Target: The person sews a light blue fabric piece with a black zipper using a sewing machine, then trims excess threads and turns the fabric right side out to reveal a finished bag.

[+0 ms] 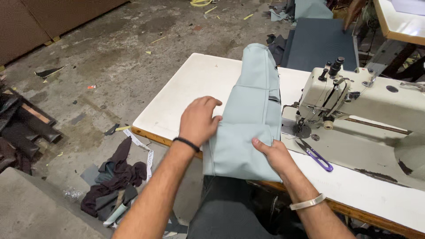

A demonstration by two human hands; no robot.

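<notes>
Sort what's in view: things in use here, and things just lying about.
In use: pale blue fabric, left hand, right hand, sewing machine, white table.
Lying about: purple snips, dark scraps on the floor, grey panel.

sewing machine (354, 102): right end cut off by edge | left hand (197, 121): fingertips hidden under pale blue fabric (248, 115)

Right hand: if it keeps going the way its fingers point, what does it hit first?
The right hand points up-left across the pale blue fabric piece it already presses. Next in line is probably the left hand, though depth is unclear.
</notes>
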